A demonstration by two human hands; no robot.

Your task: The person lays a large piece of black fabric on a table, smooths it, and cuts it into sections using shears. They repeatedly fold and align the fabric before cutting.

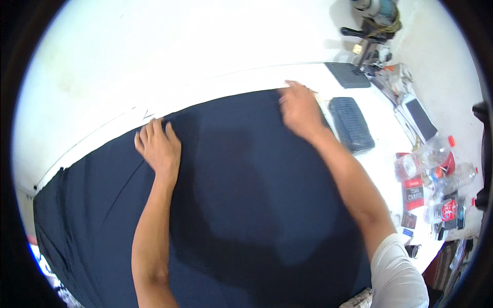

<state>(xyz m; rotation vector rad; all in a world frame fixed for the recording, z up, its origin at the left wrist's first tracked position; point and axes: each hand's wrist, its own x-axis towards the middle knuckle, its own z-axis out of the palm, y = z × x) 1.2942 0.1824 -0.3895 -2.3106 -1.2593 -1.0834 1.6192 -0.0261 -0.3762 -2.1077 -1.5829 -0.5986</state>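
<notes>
The left hand [160, 148], fingers spread, rests at the navy fabric [241, 174] sheet's far edge; the right hand [302, 110], grip indeterminable, is at its far-right corner.

The head view looks down from close above the dark cloth [241, 169].

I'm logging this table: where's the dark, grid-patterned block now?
In the head view, the block lies right of the right hand, on the white table, beside the dark cloth.

Left hand [160, 149], right hand [302, 109] at far edge of dark cloth [241, 169].
</notes>
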